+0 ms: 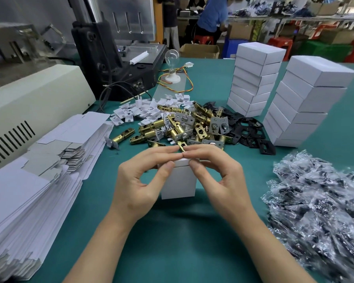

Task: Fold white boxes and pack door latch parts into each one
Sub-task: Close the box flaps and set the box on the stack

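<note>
Step in hand, as judged: closing the top flap. The white box (pixel 179 182) stands upright just on the near side of the latch pile (pixel 182 125). The left hand (pixel 143 180) and right hand (pixel 219 176) pinch its top edge, thumbs in front and forefingers on top. The next move calls for a square tuck, with even pressure and no crushing.

Left hand (pixel 139 180), right hand (pixel 219 176) pinch upright white box (pixel 179 182) top.

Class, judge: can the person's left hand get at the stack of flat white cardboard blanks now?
Probably yes, once it lets go: the left hand pinches the small white folded box, yet only green table separates it from the stack of flat white blanks.
</note>
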`<state>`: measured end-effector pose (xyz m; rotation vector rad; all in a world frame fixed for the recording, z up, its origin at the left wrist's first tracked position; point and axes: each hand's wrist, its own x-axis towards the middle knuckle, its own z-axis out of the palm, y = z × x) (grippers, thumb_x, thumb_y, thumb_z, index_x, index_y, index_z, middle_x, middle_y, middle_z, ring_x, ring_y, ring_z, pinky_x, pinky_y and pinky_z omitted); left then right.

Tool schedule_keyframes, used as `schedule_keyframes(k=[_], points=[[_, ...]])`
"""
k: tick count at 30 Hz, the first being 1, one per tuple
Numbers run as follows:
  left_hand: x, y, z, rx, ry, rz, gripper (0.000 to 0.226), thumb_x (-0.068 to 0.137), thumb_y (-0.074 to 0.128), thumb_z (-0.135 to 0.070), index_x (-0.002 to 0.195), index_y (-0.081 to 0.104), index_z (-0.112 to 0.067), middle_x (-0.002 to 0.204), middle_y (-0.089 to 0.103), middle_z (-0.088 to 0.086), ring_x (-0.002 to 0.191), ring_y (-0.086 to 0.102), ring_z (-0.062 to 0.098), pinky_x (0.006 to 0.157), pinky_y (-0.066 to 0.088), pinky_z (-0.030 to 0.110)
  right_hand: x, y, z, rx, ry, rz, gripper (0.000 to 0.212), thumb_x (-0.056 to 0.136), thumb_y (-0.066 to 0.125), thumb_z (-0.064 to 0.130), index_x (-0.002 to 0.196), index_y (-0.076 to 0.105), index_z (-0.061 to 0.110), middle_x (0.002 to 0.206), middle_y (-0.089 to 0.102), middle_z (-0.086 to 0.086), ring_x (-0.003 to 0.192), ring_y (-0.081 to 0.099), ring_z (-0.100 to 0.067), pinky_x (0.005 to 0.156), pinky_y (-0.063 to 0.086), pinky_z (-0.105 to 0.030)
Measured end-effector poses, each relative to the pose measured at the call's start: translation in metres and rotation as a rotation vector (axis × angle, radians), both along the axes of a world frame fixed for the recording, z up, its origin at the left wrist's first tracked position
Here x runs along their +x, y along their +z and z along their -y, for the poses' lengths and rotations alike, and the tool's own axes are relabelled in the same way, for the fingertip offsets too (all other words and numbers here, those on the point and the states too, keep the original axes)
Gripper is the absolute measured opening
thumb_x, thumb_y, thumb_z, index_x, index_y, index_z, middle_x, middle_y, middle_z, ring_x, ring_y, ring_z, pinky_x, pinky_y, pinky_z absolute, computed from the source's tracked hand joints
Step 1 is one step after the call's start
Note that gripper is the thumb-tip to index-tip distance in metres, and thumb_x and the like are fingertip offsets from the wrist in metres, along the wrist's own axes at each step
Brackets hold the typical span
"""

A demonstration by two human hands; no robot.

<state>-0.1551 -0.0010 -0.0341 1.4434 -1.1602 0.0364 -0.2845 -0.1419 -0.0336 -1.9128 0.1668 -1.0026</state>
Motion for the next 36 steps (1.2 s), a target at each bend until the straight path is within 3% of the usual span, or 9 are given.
schedule_keyframes(k=[6,13,22,24,26,29,31,34,36], points=[[0.003,-0.005,0.000,-0.010,0.020,0.034,0.021,0.094,0.076,-0.020,0.114,0.079,-0.016,0.128,0.074,0.000,0.120,0.071,0.015,0.096,0.056,0.024,-0.002,-0.003,0.008,-0.165,-0.050,-0.015,0.019,0.097,0.068,0.016,0.112,0.078,0.017,0.124,0.071,0.006,0.120,0.066,-0.012,0.094,0.057,-0.042],[0.003,-0.007,0.003,-0.037,0.014,0.022,0.019,0.096,0.071,-0.024,0.113,0.079,-0.023,0.126,0.076,-0.007,0.125,0.068,0.017,0.105,0.054,0.034,-0.002,-0.006,0.007,-0.346,-0.160,0.016,0.022,0.100,0.065,0.022,0.115,0.079,0.016,0.129,0.070,0.000,0.118,0.068,-0.013,0.093,0.058,-0.040],[0.006,-0.010,0.002,0.044,-0.009,-0.020,0.025,0.095,0.073,-0.029,0.119,0.077,-0.031,0.128,0.074,-0.013,0.119,0.070,0.012,0.090,0.059,0.022,-0.002,-0.010,0.007,-0.317,-0.204,-0.031,0.022,0.098,0.069,0.027,0.118,0.077,0.021,0.131,0.069,0.007,0.119,0.066,-0.008,0.091,0.058,-0.038],[0.005,-0.011,0.003,0.058,0.009,-0.069,0.027,0.095,0.075,-0.029,0.120,0.075,-0.037,0.115,0.076,-0.018,0.104,0.073,0.004,0.081,0.056,0.015,-0.002,-0.010,0.004,-0.306,-0.211,-0.084,0.036,0.096,0.071,0.034,0.131,0.069,0.026,0.136,0.064,0.012,0.122,0.061,-0.006,0.091,0.057,-0.037],[0.005,-0.013,0.006,0.025,0.077,-0.113,0.025,0.094,0.076,-0.029,0.117,0.077,-0.039,0.091,0.074,-0.024,0.076,0.065,-0.006,0.068,0.046,0.006,-0.003,-0.011,-0.004,-0.309,-0.192,-0.194,0.071,0.088,0.075,0.049,0.151,0.047,0.035,0.143,0.052,0.015,0.123,0.056,-0.006,0.096,0.054,-0.031],[0.006,-0.018,0.010,-0.018,0.188,-0.329,0.023,0.093,0.077,-0.035,0.114,0.078,-0.045,0.078,0.070,-0.010,0.067,0.056,0.002,0.058,0.056,0.034,0.001,-0.016,-0.027,-0.413,-0.248,-0.419,0.110,0.072,0.075,0.069,0.160,0.016,0.040,0.147,0.038,0.007,0.124,0.051,-0.017,0.093,0.052,-0.033],[0.004,-0.018,0.012,-0.044,0.169,-0.510,0.024,0.091,0.078,-0.034,0.113,0.079,-0.043,0.089,0.076,-0.004,0.079,0.067,0.010,0.069,0.064,0.048,0.006,-0.017,-0.039,-0.505,-0.321,-0.479,0.108,0.072,0.075,0.060,0.158,0.013,0.038,0.144,0.038,0.001,0.122,0.051,-0.024,0.087,0.052,-0.036],[-0.002,-0.013,0.015,-0.129,0.031,-0.705,0.030,0.092,0.074,-0.043,0.121,0.077,-0.038,0.106,0.080,0.000,0.096,0.077,0.016,0.066,0.064,0.033,0.005,0.002,-0.037,-0.475,-0.374,-0.437,0.091,0.077,0.075,0.037,0.154,0.027,0.035,0.136,0.043,0.001,0.115,0.053,-0.024,0.082,0.052,-0.033],[-0.003,-0.009,0.016,-0.163,-0.024,-0.792,0.043,0.096,0.067,-0.056,0.132,0.071,-0.032,0.119,0.078,0.003,0.105,0.077,0.022,0.070,0.065,0.034,-0.002,0.029,-0.023,-0.380,-0.390,-0.361,0.080,0.080,0.077,0.032,0.151,0.040,0.030,0.132,0.049,0.002,0.114,0.053,-0.019,0.088,0.049,-0.031]])
